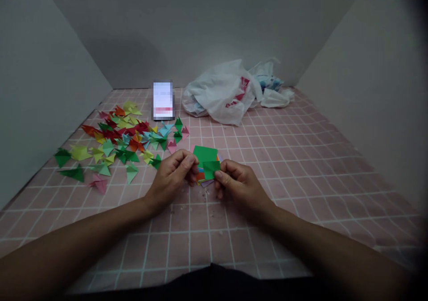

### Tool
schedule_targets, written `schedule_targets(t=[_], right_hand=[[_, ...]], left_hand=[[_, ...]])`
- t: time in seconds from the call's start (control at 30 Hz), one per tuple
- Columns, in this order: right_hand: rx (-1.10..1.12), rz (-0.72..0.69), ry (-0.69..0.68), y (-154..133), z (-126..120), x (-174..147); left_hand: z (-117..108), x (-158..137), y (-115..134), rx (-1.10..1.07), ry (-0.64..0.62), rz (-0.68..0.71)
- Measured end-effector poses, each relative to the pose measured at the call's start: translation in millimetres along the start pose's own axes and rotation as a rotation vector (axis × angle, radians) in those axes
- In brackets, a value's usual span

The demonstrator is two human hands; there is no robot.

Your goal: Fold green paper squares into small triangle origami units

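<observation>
My right hand (241,180) pinches a small green paper square (210,170) by its right edge, thumb on top. Just left of it is my left hand (177,169), its thumb and fingers pressed together; whether anything is between them is hidden. Behind and under the small square lies a stack of coloured paper sheets (204,153), a larger green one on top. Orange, blue, yellow and purple edges stick out below it. To the left, many folded paper cranes (135,141) in red, yellow, green, blue and pink are spread over the cloth.
A lit phone (162,100) with a blurred screen stands upright at the back. Right of it lie a crumpled white plastic bag (222,93) with red print and a blue-and-white packet (270,82). A pink checked cloth (301,158) covers the table, with grey walls around it.
</observation>
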State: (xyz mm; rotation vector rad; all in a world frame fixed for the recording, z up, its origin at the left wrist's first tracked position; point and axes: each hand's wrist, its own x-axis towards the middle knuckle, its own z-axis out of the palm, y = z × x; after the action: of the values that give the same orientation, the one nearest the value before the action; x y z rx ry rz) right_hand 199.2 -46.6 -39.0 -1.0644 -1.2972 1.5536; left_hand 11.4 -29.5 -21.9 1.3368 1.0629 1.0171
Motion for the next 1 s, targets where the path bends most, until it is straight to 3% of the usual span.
schedule_targets(t=[0.2, 0.4, 0.57, 1.0], right_hand=[[-0.146, -0.049, -0.007, 3.3, 3.1, -6.5], [-0.246, -0.11, -0.012, 4.5, 2.6, -5.4], [-0.081, -0.16, 0.073, 5.7, 3.6, -0.9], [-0.154, -0.238, 0.091, 7.8, 2.2, -1.1]], left_hand=[[7.4, -6.7, -2.0, 0.026, -0.153, -0.101], [4.0, -7.7, -0.2, 0.078, -0.154, -0.055], [3.5, -7.4, 0.1, 0.168, -0.102, -0.016], [7.6, -6.7, -4.5, -0.066, -0.087, -0.099]])
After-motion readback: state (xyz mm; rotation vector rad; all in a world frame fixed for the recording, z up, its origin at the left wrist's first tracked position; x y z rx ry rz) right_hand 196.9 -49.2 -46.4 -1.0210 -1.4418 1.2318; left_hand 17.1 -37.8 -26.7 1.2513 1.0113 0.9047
